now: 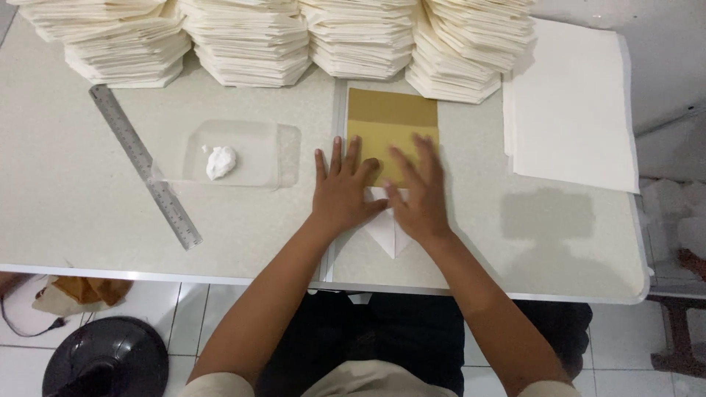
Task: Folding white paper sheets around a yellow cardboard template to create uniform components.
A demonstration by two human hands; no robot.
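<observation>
Two hands: both lie flat on one golden-brown rectangular paper sheet (392, 125) on the pale counter (66, 198), fingers pointing away from the person.
Left hand (343, 192): spread open, palm down, pinching nothing; it presses the sheet's near left part.
Right hand (419, 197): spread open too, palm down, overlapping the sheet's near right part, touching or nearly touching the left hand.
Folded point: a white triangular paper flap (390, 234) pokes out from under both palms, toward the person.
Slip risk: with only flat pressure and no grip, I judge the sheet could slide under the palms, so the crease would come out skewed.
Glue risk: a white blob of paste (220, 161) on a clear plastic sheet (279, 158) lies well left of the left hand; a sleeve or wrist swung that way could smear it.
Ruler: a long steel ruler (144, 163) lies diagonally farther left, apart from both hands.
Stack risk: tall stacks of cream folded paper pieces (243, 44) stand just beyond the fingertips; a forward push might nudge them.
Spare paper: a pile of white flat sheets (570, 110) lies right of the right hand.
</observation>
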